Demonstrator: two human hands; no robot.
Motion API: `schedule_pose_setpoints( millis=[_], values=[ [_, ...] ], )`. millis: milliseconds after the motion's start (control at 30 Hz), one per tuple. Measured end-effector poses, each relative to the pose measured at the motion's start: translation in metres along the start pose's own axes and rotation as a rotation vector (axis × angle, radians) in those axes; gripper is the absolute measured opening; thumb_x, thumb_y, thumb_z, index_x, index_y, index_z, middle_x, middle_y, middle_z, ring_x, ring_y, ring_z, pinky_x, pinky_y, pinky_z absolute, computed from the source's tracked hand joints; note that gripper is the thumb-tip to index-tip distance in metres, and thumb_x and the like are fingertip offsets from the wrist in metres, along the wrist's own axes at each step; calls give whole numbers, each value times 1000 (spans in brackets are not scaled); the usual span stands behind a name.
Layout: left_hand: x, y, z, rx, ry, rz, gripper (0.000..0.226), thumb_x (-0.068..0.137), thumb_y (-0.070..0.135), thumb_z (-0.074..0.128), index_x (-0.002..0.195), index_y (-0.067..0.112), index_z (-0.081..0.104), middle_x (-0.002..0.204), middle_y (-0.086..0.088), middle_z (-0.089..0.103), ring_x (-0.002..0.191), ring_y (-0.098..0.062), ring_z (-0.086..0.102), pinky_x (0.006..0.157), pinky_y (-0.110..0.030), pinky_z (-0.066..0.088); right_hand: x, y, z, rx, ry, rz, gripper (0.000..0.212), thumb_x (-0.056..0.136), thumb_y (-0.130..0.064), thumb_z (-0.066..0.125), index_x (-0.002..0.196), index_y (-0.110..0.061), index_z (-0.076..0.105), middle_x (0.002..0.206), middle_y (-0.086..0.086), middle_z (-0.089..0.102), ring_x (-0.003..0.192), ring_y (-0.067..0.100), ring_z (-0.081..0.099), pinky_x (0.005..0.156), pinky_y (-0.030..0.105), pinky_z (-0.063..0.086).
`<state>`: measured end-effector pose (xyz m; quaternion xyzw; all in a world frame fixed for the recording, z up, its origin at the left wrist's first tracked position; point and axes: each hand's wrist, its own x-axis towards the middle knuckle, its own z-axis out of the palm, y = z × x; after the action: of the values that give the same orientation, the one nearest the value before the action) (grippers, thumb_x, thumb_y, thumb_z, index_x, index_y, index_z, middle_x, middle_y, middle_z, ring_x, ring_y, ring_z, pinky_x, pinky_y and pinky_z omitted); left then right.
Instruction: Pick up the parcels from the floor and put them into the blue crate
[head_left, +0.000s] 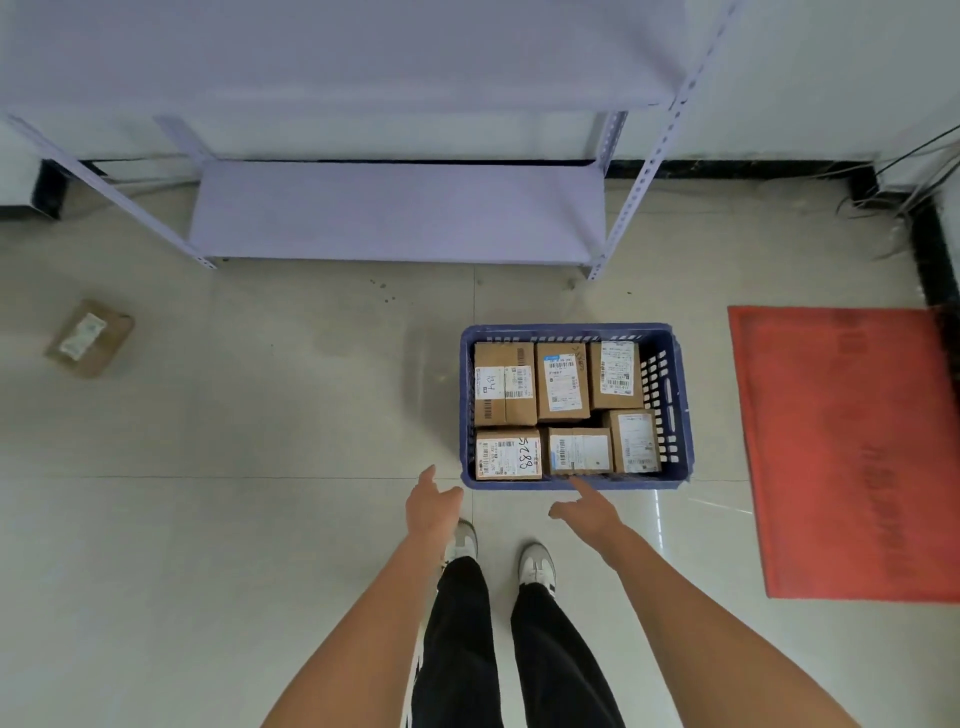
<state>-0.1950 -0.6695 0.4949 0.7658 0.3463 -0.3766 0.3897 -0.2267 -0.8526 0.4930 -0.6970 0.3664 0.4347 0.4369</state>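
The blue crate stands on the tiled floor right in front of my feet, holding several brown cardboard parcels with white labels, packed in two rows. One more brown parcel lies alone on the floor far to the left. My left hand hovers just left of the crate's near corner, fingers apart and empty. My right hand hangs over the crate's near rim, one finger stretched toward the parcels, holding nothing.
A pale metal shelf rack stands against the wall behind the crate. A red mat lies on the floor to the right. Loose cables run along the black skirting at the back right.
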Motion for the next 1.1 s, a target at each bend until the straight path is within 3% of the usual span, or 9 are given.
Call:
schedule_pose_setpoints(
  millis=[67, 200, 367, 433, 567, 700, 833, 1100],
  values=[
    [-17, -1, -15, -53, 3, 11, 58, 94, 12, 45, 148, 15, 25, 150, -12, 35, 131, -27, 43, 105, -30, 36, -20, -10, -1, -16, 3, -29, 70, 91, -17, 55, 151, -15, 19, 154, 11, 27, 139, 29, 30, 111, 37, 30],
    [-49, -2, -63, -179, 27, 38, 60, 92, 12, 47, 148, 16, 25, 150, -12, 34, 133, -25, 41, 104, -29, 35, -66, -47, 15, -84, -2, -117, 60, 92, -13, 51, 147, -12, 25, 146, 14, 38, 132, 30, 39, 105, 36, 35],
    [-70, -10, -136, -294, 69, 78, 61, 90, 11, 51, 147, 16, 29, 148, -13, 38, 131, -25, 43, 103, -28, 34, -104, -101, 66, -120, -39, -185, 67, 91, -8, 53, 149, -14, 21, 145, 17, 40, 129, 31, 45, 104, 37, 40],
    [-71, -20, -173, -315, 90, 92, 62, 88, 11, 53, 146, 14, 30, 147, -14, 39, 132, -26, 42, 105, -29, 33, -114, -126, 98, -149, -64, -234, 72, 88, -9, 57, 149, -16, 21, 148, 13, 37, 127, 31, 47, 103, 38, 42],
    [-59, -52, -258, -372, 104, 87, 63, 88, 9, 54, 146, 12, 31, 147, -15, 39, 132, -27, 41, 106, -31, 33, -132, -182, 176, -246, -91, -281, 74, 87, -14, 58, 151, -18, 19, 153, 9, 27, 137, 28, 33, 106, 34, 35],
    [-40, -91, -353, -418, 126, 81, 61, 88, 9, 53, 145, 12, 32, 147, -15, 39, 133, -27, 40, 107, -32, 33, -145, -240, 266, -274, -87, -316, 74, 86, -15, 59, 150, -22, 21, 152, 10, 29, 134, 30, 36, 98, 35, 39],
    [-18, -128, -443, -440, 156, 69, 59, 87, 8, 53, 143, 12, 34, 144, -16, 41, 132, -28, 42, 108, -33, 33, -158, -296, 355, -314, -130, -344, 73, 86, -15, 58, 149, -23, 23, 154, 8, 26, 138, 29, 32, 108, 40, 35],
    [63, -156, -580, -509, 210, 24, 57, 87, 7, 53, 142, 9, 37, 135, -16, 51, 124, -27, 48, 102, -30, 37, -135, -407, 480, -377, -196, -356, 72, 86, -12, 59, 148, -22, 26, 153, 7, 28, 138, 28, 32, 109, 38, 33]
  ],
)
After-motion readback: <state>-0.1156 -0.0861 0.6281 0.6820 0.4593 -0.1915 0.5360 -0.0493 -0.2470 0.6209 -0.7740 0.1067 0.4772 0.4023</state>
